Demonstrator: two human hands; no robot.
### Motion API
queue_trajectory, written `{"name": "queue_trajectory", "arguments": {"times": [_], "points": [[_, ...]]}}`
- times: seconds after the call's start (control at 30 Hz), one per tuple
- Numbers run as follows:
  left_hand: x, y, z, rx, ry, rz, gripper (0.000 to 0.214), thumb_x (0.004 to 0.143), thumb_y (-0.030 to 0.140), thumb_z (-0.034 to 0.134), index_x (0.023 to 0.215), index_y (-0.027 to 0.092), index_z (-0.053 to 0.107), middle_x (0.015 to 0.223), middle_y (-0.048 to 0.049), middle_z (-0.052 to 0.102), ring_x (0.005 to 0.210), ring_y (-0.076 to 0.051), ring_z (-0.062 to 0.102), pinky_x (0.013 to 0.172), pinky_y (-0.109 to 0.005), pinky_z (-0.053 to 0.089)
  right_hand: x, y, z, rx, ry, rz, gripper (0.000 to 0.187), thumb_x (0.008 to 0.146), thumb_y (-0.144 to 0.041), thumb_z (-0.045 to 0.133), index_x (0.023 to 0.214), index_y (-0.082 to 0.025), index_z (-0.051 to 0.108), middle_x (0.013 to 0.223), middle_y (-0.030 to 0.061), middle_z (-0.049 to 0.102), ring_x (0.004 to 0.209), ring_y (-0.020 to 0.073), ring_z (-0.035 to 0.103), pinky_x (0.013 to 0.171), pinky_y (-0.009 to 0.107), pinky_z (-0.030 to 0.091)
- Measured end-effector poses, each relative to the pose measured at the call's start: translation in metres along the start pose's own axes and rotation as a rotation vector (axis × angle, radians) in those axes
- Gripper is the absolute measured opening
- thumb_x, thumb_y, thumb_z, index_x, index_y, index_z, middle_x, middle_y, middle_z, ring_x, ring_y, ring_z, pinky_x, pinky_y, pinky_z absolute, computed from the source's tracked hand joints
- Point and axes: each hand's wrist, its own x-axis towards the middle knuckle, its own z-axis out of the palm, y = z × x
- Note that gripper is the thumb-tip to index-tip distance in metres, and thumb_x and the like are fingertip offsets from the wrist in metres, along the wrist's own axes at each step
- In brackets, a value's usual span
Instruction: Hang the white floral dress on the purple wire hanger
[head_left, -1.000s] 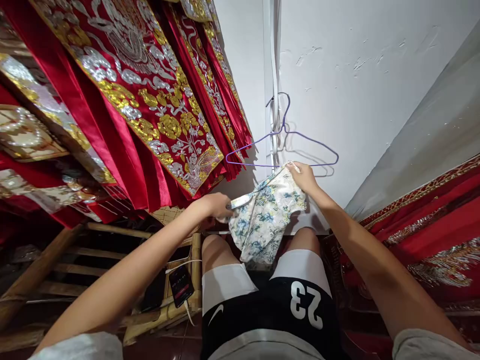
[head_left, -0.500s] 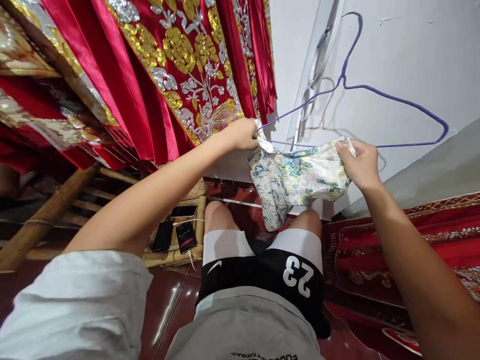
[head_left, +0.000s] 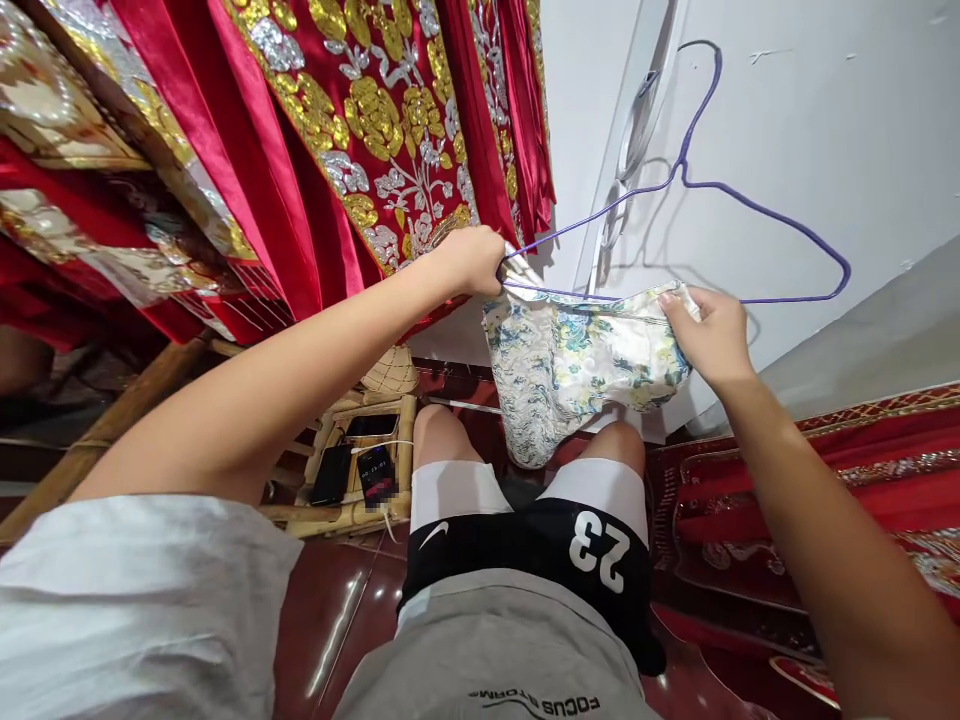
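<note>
A purple wire hanger (head_left: 780,220) is held up before the white wall, its hook at the top. Its left end reaches into my left hand (head_left: 480,260), which is closed around that end and the gathered white edge of a floral garment (head_left: 600,350). The garment is white with blue, green and yellow flowers, and its left part is ruched. My right hand (head_left: 709,335) pinches the garment's upper right corner, thumb on the front. The hanger's bottom bar runs along the garment's top edge and passes behind my right hand.
Red drapes with gold and silver sequin flowers (head_left: 375,115) hang at the upper left. On a bamboo stool (head_left: 405,430) by my left knee lie a dark phone (head_left: 330,475) and a lit phone (head_left: 377,472) with a white cable. Red embroidered cloth (head_left: 847,490) is at the right.
The hanger has shifted left, its left end going further into my left hand. Both hands moved slightly left, and the garment's ruched part is spread flatter.
</note>
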Motion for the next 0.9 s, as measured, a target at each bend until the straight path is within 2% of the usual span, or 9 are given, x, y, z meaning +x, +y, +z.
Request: {"name": "queue_trajectory", "arguments": {"times": [0.13, 0.23, 0.37, 0.53, 0.63, 0.7, 0.8, 0.87, 0.9], "points": [[-0.016, 0.005, -0.002, 0.084, -0.168, 0.003, 0.025, 0.071, 0.031, 0.072, 0.089, 0.014, 0.076, 0.077, -0.0100, 0.068, 0.088, -0.030, 0.068, 0.080, -0.034, 0.050, -0.002, 0.001, 0.003, 0.024, 0.049, 0.010, 0.039, 0.091, -0.051, 0.054, 0.065, -0.023, 0.049, 0.060, -0.0024, 0.037, 0.062, 0.0165, 0.037, 0.061, 0.031, 0.034], [-0.027, 0.012, -0.003, 0.084, -0.191, 0.061, 0.024, 0.076, 0.031, 0.068, 0.094, 0.016, 0.075, 0.089, -0.0106, 0.073, 0.091, -0.027, 0.069, 0.082, -0.032, 0.050, -0.006, 0.001, 0.005, 0.068, 0.016, 0.017, 0.040, 0.092, -0.051, 0.052, 0.064, -0.024, 0.043, 0.061, -0.0028, 0.036, 0.061, 0.0158, 0.036, 0.060, 0.031, 0.031], [-0.029, 0.010, -0.009, 0.110, -0.062, 0.130, 0.026, 0.085, 0.030, 0.056, 0.095, 0.013, 0.074, 0.108, -0.0146, 0.072, 0.101, -0.028, 0.068, 0.092, -0.035, 0.049, -0.010, -0.005, 0.007, 0.093, -0.001, 0.031, 0.042, 0.092, -0.053, 0.050, 0.064, -0.024, 0.036, 0.060, -0.0035, 0.033, 0.061, 0.0152, 0.035, 0.059, 0.030, 0.028], [-0.010, 0.000, -0.011, 0.049, 0.070, 0.162, 0.026, 0.087, 0.025, 0.049, 0.092, 0.013, 0.072, 0.115, -0.0147, 0.069, 0.105, -0.028, 0.066, 0.094, -0.035, 0.049, -0.017, -0.014, 0.007, 0.138, -0.025, 0.065, 0.044, 0.093, -0.053, 0.049, 0.065, -0.024, 0.032, 0.059, -0.0035, 0.032, 0.061, 0.0154, 0.035, 0.060, 0.031, 0.028], [0.001, 0.008, -0.007, -0.037, 0.066, 0.286, 0.019, 0.084, 0.023, 0.052, 0.090, 0.015, 0.068, 0.115, -0.0135, 0.066, 0.105, -0.026, 0.064, 0.095, -0.035, 0.050, -0.021, -0.018, 0.007, 0.128, -0.019, 0.090, 0.045, 0.092, -0.053, 0.051, 0.065, -0.024, 0.029, 0.058, -0.0036, 0.031, 0.060, 0.0154, 0.032, 0.059, 0.031, 0.027], [0.004, 0.020, -0.005, -0.126, 0.120, 0.385, 0.017, 0.083, 0.022, 0.052, 0.092, 0.014, 0.064, 0.116, -0.0154, 0.064, 0.107, -0.027, 0.062, 0.096, -0.037, 0.049, -0.023, -0.020, 0.008, 0.138, -0.020, 0.101, 0.045, 0.092, -0.053, 0.051, 0.065, -0.024, 0.030, 0.058, -0.0034, 0.032, 0.060, 0.0157, 0.033, 0.059, 0.031, 0.028], [0.004, 0.037, -0.005, -0.376, 0.272, 0.373, 0.026, 0.084, 0.016, 0.047, 0.109, 0.014, 0.057, 0.114, -0.0148, 0.064, 0.103, -0.024, 0.062, 0.094, -0.036, 0.049, -0.026, -0.024, 0.011, 0.182, -0.067, 0.103, 0.042, 0.093, -0.053, 0.049, 0.064, -0.024, 0.039, 0.059, -0.0020, 0.042, 0.062, 0.0170, 0.042, 0.061, 0.031, 0.034], [0.005, 0.040, -0.005, -0.511, 0.338, 0.333, 0.040, 0.085, 0.011, 0.043, 0.124, 0.015, 0.049, 0.115, -0.0121, 0.066, 0.102, -0.021, 0.063, 0.093, -0.035, 0.049, -0.028, -0.027, 0.010, 0.188, -0.105, 0.099, 0.034, 0.091, -0.050, 0.052, 0.071, -0.023, 0.056, 0.067, 0.0006, 0.058, 0.069, 0.0207, 0.054, 0.067, 0.032, 0.041], [0.006, 0.039, -0.005, -0.534, 0.357, 0.317, 0.043, 0.086, 0.010, 0.041, 0.128, 0.016, 0.048, 0.116, -0.0113, 0.067, 0.102, -0.021, 0.063, 0.093, -0.034, 0.048, -0.030, -0.029, 0.008, 0.175, -0.108, 0.098, 0.027, 0.089, -0.048, 0.056, 0.081, -0.024, 0.065, 0.077, 0.0023, 0.066, 0.076, 0.0238, 0.060, 0.072, 0.034, 0.044]]}}
